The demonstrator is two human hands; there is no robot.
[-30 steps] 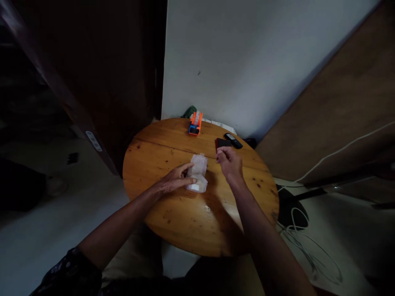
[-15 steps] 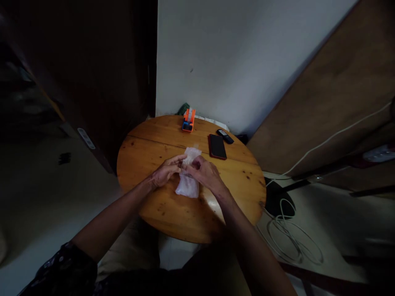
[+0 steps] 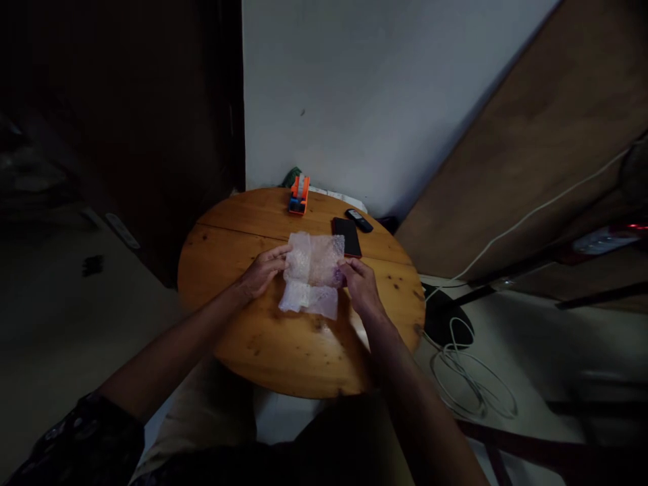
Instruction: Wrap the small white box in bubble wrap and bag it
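A sheet of clear bubble wrap (image 3: 310, 266), partly folded and creased, spreads over the middle of the round wooden table (image 3: 263, 344). My left hand (image 3: 266, 268) grips its left edge between thumb and fingers. On the opposite side, my right hand (image 3: 358, 277) pinches the right edge. A lower flap of the wrap lies toward me, below both hands. Whether anything is inside the folds cannot be made out.
Behind the wrap stand an orange tape dispenser (image 3: 299, 196), a dark phone-like device with a red edge (image 3: 349, 236) and a small black handset (image 3: 359, 220). A white wall (image 3: 354, 101) rises at the table's back. Coiled pale cable (image 3: 470, 378) lies on the floor at right.
The bubble wrap has gone from a narrow folded strip to a wider sheet. My right hand has moved right with its edge, while my hands have drawn apart.
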